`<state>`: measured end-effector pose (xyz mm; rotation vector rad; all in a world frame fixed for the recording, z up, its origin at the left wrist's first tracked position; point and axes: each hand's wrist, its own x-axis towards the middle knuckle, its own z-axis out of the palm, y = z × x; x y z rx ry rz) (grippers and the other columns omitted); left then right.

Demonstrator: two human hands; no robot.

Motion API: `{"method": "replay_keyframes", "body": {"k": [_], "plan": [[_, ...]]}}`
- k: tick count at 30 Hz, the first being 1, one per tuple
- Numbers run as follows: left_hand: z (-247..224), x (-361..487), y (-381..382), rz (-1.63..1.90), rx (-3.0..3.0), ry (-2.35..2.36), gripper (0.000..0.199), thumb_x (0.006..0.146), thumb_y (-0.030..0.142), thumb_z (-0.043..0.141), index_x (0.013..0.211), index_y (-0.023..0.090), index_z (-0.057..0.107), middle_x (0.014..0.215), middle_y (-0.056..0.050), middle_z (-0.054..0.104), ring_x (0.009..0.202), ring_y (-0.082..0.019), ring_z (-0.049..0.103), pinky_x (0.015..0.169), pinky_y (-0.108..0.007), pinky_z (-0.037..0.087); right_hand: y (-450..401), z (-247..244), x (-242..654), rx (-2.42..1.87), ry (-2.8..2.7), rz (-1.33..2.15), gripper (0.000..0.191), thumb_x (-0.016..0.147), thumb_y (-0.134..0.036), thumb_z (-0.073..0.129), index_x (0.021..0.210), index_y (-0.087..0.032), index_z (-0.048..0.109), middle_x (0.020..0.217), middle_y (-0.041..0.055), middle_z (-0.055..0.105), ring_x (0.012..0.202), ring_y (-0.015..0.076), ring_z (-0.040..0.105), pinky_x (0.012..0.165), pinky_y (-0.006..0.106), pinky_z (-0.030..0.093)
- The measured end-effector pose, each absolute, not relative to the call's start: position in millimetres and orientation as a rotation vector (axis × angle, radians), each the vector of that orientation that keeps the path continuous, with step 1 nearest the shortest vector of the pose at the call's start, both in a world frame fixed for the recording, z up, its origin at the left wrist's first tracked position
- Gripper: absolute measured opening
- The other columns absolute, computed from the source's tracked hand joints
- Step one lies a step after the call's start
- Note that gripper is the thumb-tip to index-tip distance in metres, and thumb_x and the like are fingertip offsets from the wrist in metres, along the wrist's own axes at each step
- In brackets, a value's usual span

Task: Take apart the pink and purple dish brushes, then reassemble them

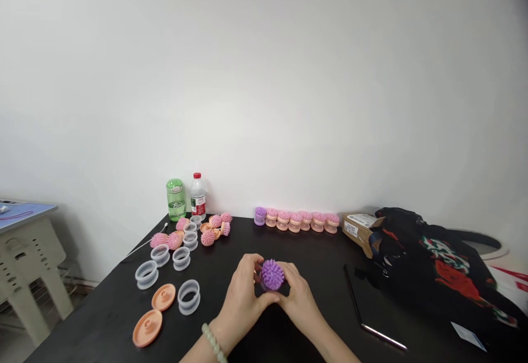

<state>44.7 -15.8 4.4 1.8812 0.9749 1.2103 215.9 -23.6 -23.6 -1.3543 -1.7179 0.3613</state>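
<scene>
A plain white wall rises behind the black tabletop, its far edge against the wall. At left, a beige perforated side table with a blue top stands on a pale floor, in soft, even light.

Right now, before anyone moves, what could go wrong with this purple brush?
The purple brush is held between the left hand and right hand above a dark table; if it slips, it might roll away. The clear ring nearest the table's left edge could be knocked off.
</scene>
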Motion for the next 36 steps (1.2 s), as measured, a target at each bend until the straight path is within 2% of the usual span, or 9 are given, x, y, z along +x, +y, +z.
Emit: {"method": "replay_keyframes", "body": {"k": [4,8,14,17,21,27,31,36], "plan": [[17.5,42.6,-25.2,1.216,2.036,1.0,0.057,0.07,0.005,0.069,0.121,0.023,0.051,0.118,-0.008,0.056,0.107,-0.027,0.056,0.091,-0.044,0.051,16.5,-33.8,230.4,-1.609,-1.608,0.29,0.03,0.066,-0.016,0.072,0.096,-0.019,0.068,0.094,0.0055,0.068,0.087,0.0258,0.067,0.076,0.032,0.052],[10.2,46.1,-26.9,1.165,2.272,0.913,0.068,0.066,-0.003,0.068,0.125,0.025,0.049,0.128,-0.01,0.054,0.116,-0.029,0.054,0.099,-0.05,0.049,64.2,-40.2,233.0,-1.718,-1.633,0.228,0.022,0.06,-0.015,0.075,0.08,-0.018,0.066,0.083,0.0058,0.069,0.085,0.0295,0.067,0.077,0.035,0.049],[-19.3,60.0,-17.1,1.166,2.529,0.909,0.089,0.051,-0.003,0.083,0.128,0.024,0.046,0.132,-0.014,0.055,0.113,-0.035,0.058,0.09,-0.049,0.057,128.9,-37.6,201.1,-1.8,-1.716,0.148,0.028,0.074,-0.022,0.076,0.098,-0.018,0.064,0.103,0.0088,0.071,0.102,0.0285,0.066,0.085,0.033,0.049],[-23.4,63.6,-13.8,1.264,2.558,1.016,0.088,0.047,-0.004,0.086,0.123,0.023,0.049,0.128,-0.013,0.058,0.106,-0.034,0.06,0.088,-0.049,0.057,155.9,-34.0,186.6,-1.898,-1.727,0.113,0.025,0.084,-0.028,0.072,0.104,-0.016,0.064,0.107,0.0087,0.069,0.102,0.0258,0.066,0.087,0.036,0.051],[-25.3,64.1,-10.2,1.35,2.579,1.086,0.081,0.048,-0.001,0.086,0.117,0.022,0.053,0.124,-0.014,0.06,0.102,-0.032,0.061,0.083,-0.046,0.058,180.9,-32.9,177.1,-2.058,-1.695,0.069,0.028,0.096,-0.034,0.061,0.117,-0.016,0.061,0.116,0.0073,0.065,0.098,0.0213,0.066,0.084,0.042,0.056],[-28.0,62.8,-8.5,1.366,2.559,1.135,0.069,0.057,0.013,0.087,0.117,0.021,0.053,0.122,-0.014,0.059,0.102,-0.031,0.061,0.076,-0.042,0.058,187.0,-41.2,173.6,-2.073,-1.738,-0.032,0.027,0.097,-0.032,0.06,0.119,-0.017,0.061,0.118,0.0076,0.065,0.098,0.0207,0.067,0.083,0.041,0.057],[-21.6,63.1,-11.6,1.389,2.557,1.173,0.078,0.05,0.009,0.09,0.117,0.022,0.051,0.122,-0.014,0.06,0.1,-0.032,0.062,0.074,-0.043,0.06,182.4,-46.2,175.3,-1.833,-1.938,-0.107,0.024,0.097,-0.027,0.06,0.12,-0.019,0.061,0.122,0.0072,0.064,0.105,0.0219,0.064,0.09,0.043,0.055],[-15.3,61.6,-10.0,1.408,2.564,1.176,0.083,0.044,0.003,0.09,0.115,0.022,0.049,0.121,-0.014,0.061,0.096,-0.033,0.062,0.069,-0.045,0.061,176.4,-43.9,171.1,-1.697,-1.979,-0.165,0.028,0.092,-0.01,0.055,0.118,-0.017,0.063,0.109,0.0139,0.067,0.108,0.0292,0.063,0.084,0.042,0.056]]}}
